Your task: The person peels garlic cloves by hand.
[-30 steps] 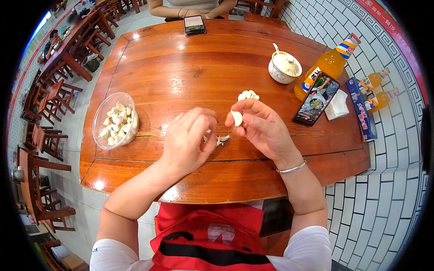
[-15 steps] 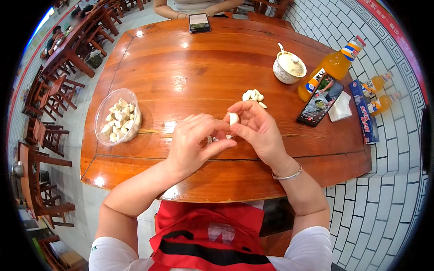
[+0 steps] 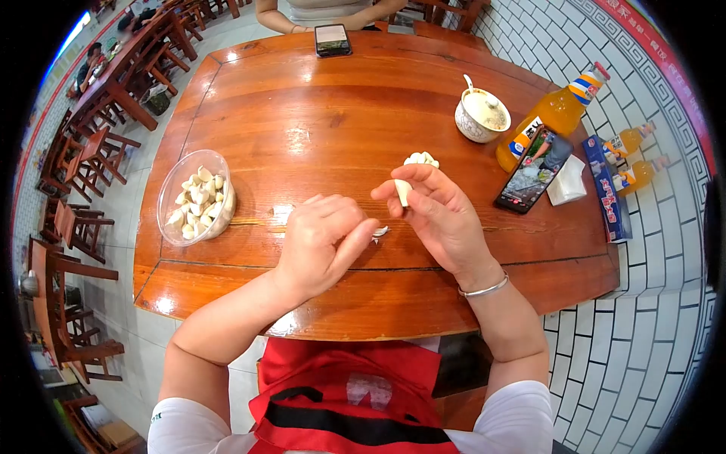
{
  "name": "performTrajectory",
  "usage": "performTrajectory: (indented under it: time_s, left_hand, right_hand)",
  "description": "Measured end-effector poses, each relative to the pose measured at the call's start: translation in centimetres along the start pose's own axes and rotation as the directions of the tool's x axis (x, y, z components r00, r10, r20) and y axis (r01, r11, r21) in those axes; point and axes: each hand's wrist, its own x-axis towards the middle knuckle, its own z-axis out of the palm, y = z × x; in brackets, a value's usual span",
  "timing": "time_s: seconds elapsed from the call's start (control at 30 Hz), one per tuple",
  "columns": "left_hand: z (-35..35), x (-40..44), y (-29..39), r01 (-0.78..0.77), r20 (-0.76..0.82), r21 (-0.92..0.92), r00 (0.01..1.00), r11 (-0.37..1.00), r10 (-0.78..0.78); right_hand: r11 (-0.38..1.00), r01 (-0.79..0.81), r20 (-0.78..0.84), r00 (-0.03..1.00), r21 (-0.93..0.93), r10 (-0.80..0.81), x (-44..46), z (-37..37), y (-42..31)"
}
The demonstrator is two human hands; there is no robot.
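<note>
Between the thumb and fingers of my right hand is a pale garlic clove, held upright. My left hand is closed just left of it, apart from the clove; what its curled fingers hold, if anything, is hidden. White scraps of garlic skin lie on the wooden table between the two hands. Beyond my right hand sits a small pile of peeled cloves, partly covered by the fingers. To the left, a clear round plastic tub contains many garlic cloves.
At the right are a leaning phone, an orange drink bottle, a lidded jar with spoon, white tissues and a blue box by the tiled wall. Another phone lies before a seated person across the table.
My hands have drawn apart. The right hand has moved slightly right with the clove, the left has pulled back left with fingers curled, and the skin scraps are more exposed.
</note>
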Motion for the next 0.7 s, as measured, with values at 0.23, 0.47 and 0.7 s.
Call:
performTrajectory:
  time_s: [0.23, 0.47, 0.7]
  left_hand:
    - [1.0, 0.4, 0.1, -0.056, -0.188, 0.05, 0.98, 0.997, 0.065]
    - [0.1, 0.3, 0.5, -0.062, -0.193, 0.115, 0.978, 0.991, 0.084]
    - [0.6, 0.6, 0.6, -0.13, -0.24, 0.223, 0.953, 0.966, 0.184]
  right_hand:
    - [0.989, -0.074, 0.018, 0.997, 0.127, 0.072, 0.0, 0.3, -0.5]
    - [0.988, -0.094, 0.031, 0.995, 0.122, 0.091, -0.2, 0.7, -0.6]
    - [0.958, -0.214, -0.064, 0.977, -0.19, 0.205, -0.6, 1.8, -0.5]
